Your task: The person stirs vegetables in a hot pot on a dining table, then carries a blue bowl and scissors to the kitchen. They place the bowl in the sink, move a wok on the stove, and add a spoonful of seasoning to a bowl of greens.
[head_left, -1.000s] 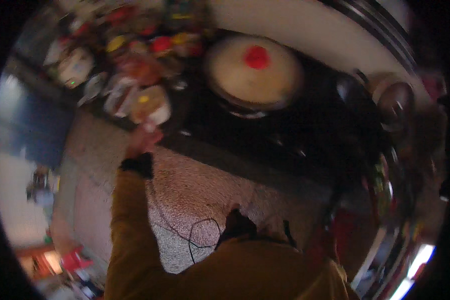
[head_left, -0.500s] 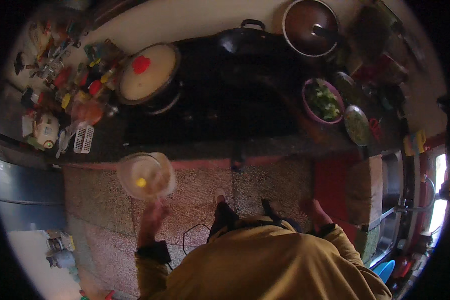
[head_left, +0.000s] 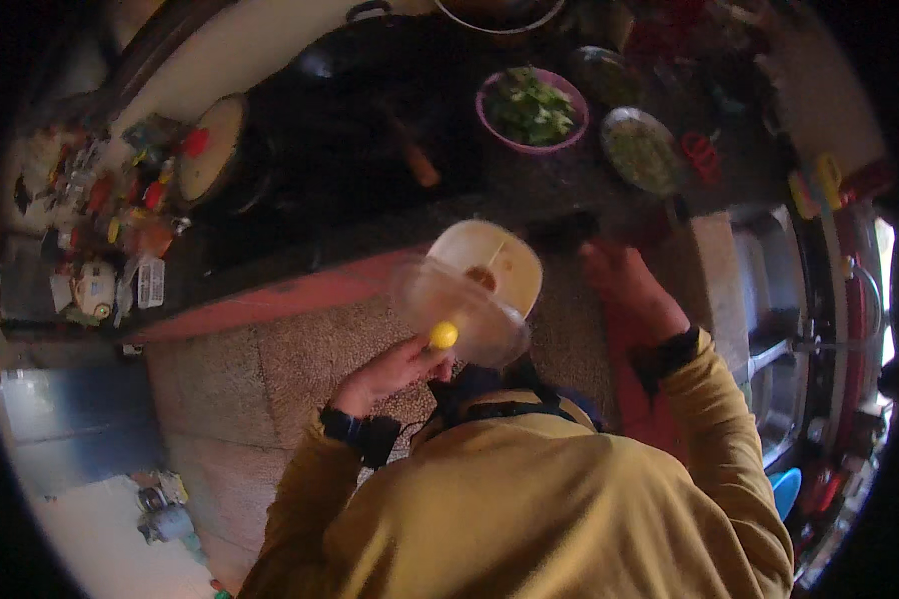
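Observation:
My left hand [head_left: 395, 371] is closed around the near edge of a translucent plastic tub or lid [head_left: 479, 324] with a round yellow spot or knob [head_left: 444, 334]. Against its far side shows a cream-coloured container [head_left: 517, 268] with a brownish patch inside; it is unclear whether both are one piece. They are held in front of the counter edge. My right hand [head_left: 629, 285] reaches toward the counter at the right, fingers stretched out and somewhat blurred, with nothing seen in it. Beyond it lies a metal plate of chopped greens [head_left: 639, 150].
A pink basket of leafy greens [head_left: 534, 110] stands on the dark counter, near a wooden-handled utensil [head_left: 420, 165]. At left are a pot with a red-knobbed lid [head_left: 210, 150] and crowded jars [head_left: 120, 200]. Red scissors [head_left: 701, 158] lie at right, by the sink [head_left: 774, 339].
The view has turned right. My left hand has brought the tub from the left to in front of my body. My right hand has risen toward the counter. The cream container now shows.

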Demonstrator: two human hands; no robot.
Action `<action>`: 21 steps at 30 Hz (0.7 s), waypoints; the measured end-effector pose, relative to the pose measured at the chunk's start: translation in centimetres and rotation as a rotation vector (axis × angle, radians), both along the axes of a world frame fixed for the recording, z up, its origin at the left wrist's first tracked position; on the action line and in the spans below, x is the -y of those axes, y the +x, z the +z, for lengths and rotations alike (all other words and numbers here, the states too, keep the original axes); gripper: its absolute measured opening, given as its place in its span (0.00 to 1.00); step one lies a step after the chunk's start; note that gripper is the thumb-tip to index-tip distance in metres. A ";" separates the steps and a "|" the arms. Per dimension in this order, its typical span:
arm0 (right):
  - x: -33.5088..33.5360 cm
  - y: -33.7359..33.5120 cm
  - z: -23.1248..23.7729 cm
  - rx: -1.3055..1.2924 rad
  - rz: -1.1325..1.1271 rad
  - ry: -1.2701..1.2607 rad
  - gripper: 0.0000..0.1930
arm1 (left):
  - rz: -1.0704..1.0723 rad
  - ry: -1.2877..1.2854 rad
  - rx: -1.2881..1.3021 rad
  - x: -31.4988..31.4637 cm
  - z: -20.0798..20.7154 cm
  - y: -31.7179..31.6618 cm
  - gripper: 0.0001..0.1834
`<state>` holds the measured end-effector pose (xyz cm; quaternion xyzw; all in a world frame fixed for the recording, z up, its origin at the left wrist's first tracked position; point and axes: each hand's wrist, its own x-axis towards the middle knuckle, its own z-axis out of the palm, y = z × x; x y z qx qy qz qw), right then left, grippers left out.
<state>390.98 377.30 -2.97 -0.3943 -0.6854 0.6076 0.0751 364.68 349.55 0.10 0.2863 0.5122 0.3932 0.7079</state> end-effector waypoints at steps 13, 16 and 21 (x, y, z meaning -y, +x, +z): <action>-0.8 -1.9 11.6 -0.148 -0.325 0.761 0.08 | -0.195 0.447 0.003 -8.6 1.6 1.4 0.18; -0.8 -2.2 12.7 -0.109 -0.150 1.060 0.06 | -0.286 0.496 -0.351 -10.0 2.4 1.1 0.19; -0.7 -3.1 12.8 0.376 0.137 0.961 0.06 | -0.684 0.584 -1.296 -14.0 3.7 2.7 0.20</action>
